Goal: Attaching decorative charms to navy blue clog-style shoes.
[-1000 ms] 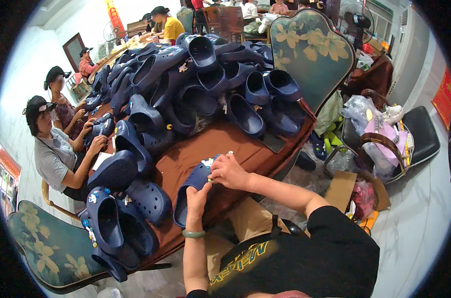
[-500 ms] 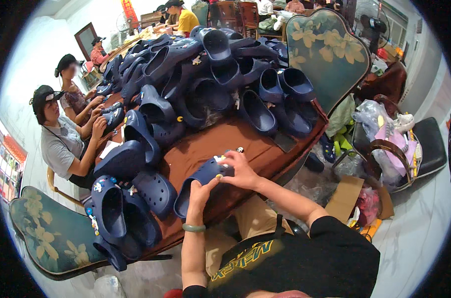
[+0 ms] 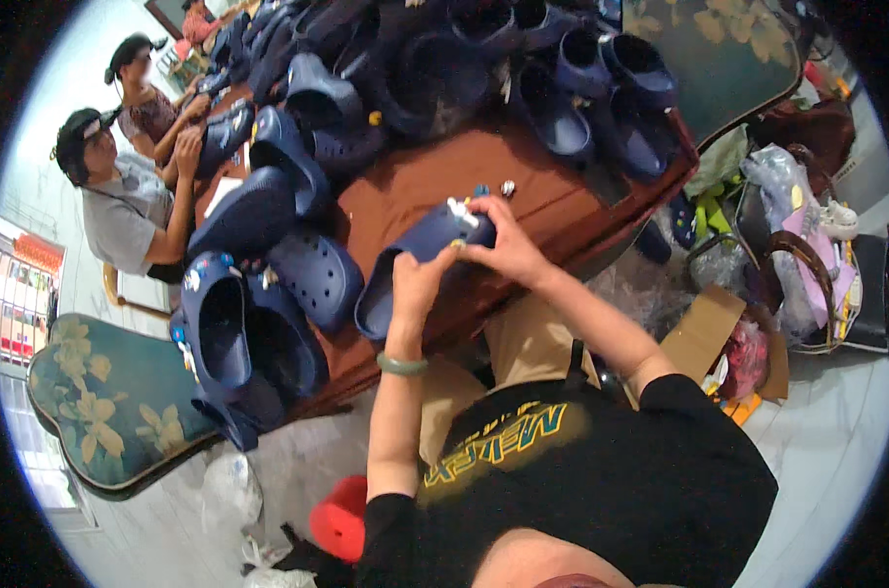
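1. Well, the left hand [image 3: 417, 286] is curled around a blue shoe [image 3: 427, 230] by the near edge of the brown table [image 3: 562, 191].
2. The right hand [image 3: 508, 245] arches, half spread, over its toe; how firmly, I can't tell.

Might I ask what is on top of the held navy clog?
On the navy clog is a white charm. The left hand and right hand, a yellow piece between them, cover part of the clog, hiding anything beneath.
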The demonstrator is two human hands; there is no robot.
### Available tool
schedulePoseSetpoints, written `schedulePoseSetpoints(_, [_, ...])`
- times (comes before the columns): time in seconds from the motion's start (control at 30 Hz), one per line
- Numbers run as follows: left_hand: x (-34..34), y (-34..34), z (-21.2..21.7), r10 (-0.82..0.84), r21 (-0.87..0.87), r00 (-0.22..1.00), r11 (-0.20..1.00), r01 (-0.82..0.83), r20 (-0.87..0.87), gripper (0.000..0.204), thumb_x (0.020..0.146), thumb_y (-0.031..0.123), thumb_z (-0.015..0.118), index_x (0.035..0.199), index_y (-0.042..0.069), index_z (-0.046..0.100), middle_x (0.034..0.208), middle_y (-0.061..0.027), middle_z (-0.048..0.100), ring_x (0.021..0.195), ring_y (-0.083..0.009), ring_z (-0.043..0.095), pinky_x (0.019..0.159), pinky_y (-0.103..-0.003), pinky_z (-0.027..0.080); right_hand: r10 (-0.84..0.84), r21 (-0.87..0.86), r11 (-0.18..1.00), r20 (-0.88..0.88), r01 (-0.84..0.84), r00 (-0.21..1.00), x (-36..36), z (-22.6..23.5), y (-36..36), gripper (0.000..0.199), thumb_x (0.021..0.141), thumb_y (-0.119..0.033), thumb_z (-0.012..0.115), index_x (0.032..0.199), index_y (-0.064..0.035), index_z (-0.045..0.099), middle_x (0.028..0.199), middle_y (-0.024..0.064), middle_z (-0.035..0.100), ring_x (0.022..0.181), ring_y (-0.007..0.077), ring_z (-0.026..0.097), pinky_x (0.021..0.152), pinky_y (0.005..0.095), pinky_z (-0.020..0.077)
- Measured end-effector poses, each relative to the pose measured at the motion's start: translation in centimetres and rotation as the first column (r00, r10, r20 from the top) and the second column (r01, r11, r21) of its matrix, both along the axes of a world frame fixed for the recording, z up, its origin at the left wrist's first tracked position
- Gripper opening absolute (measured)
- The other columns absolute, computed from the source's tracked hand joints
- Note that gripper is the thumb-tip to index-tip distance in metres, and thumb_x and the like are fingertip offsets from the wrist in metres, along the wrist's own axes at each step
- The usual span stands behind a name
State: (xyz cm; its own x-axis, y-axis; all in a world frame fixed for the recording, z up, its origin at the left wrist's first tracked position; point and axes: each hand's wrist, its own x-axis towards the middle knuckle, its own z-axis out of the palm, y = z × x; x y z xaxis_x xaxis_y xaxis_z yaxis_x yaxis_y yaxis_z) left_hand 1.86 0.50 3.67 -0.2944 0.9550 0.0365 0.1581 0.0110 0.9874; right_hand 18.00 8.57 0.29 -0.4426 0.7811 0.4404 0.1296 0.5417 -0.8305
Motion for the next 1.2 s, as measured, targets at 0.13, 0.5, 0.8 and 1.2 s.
schedulePoseSetpoints(0.13, [-0.9, -0.5, 0.0, -0.087, 0.020, 0.994, 0.996, 0.086, 0.073, 0.032, 0.087, 0.018, 0.068, 0.110, -0.003, 0.065, 0.102, -0.0021, 0.065, 0.091, -0.0100, 0.059, 0.080, -0.027, 0.048, -0.035, -0.185, 0.982, 0.001, 0.035, 0.999, 0.9, 0.0, -0.1, 0.050, 0.078, -0.024, 0.076, 0.119, -0.0044, 0.053, 0.118, 0.0144, 0.051, 0.114, 0.0276, 0.050, 0.100, 0.0377, 0.0395])
schedulePoseSetpoints(0.5, [-0.4, -0.9, 0.4, 0.005, -0.041, 1.000, 0.999, -0.005, 0.003, 0.038, 0.082, 0.028, 0.074, 0.097, -0.007, 0.069, 0.092, -0.0088, 0.070, 0.085, -0.0149, 0.065, 0.077, -0.030, 0.050, -0.406, 0.418, 0.873, 0.334, 0.253, 0.851, 3.5, -4.9, 7.5, 0.023, 0.087, -0.017, 0.062, 0.109, -0.0096, 0.063, 0.107, 0.0138, 0.057, 0.099, 0.0346, 0.054, 0.087, 0.0427, 0.0440])
schedulePoseSetpoints(0.8, [2.6, -3.5, -1.2, 0.077, 0.135, 0.970, 0.990, -0.046, -0.232, 0.034, 0.077, 0.026, 0.077, 0.094, -0.002, 0.070, 0.088, -0.0182, 0.071, 0.080, -0.0282, 0.071, 0.069, -0.036, 0.053, -0.246, -0.275, 0.940, -0.142, 0.200, 0.959, 4.0, -2.8, 5.6, 0.016, 0.087, -0.010, 0.067, 0.100, -0.0022, 0.072, 0.095, 0.0077, 0.070, 0.097, 0.0187, 0.064, 0.084, 0.0281, 0.0487])
schedulePoseSetpoints(1.2, [3.2, -3.9, -2.5, 0.217, 0.393, 0.912, 0.917, -0.068, -0.348, 0.028, 0.075, 0.029, 0.077, 0.080, 0.002, 0.068, 0.065, -0.0148, 0.065, 0.057, -0.0325, 0.065, 0.053, -0.038, 0.050, 0.059, 0.730, 0.662, 0.175, -0.170, 0.983, -1.5, 6.4, 0.2, 0.025, 0.069, -0.009, 0.075, 0.093, -0.0111, 0.068, 0.091, 0.0015, 0.066, 0.085, 0.0213, 0.060, 0.083, 0.0365, 0.0454])
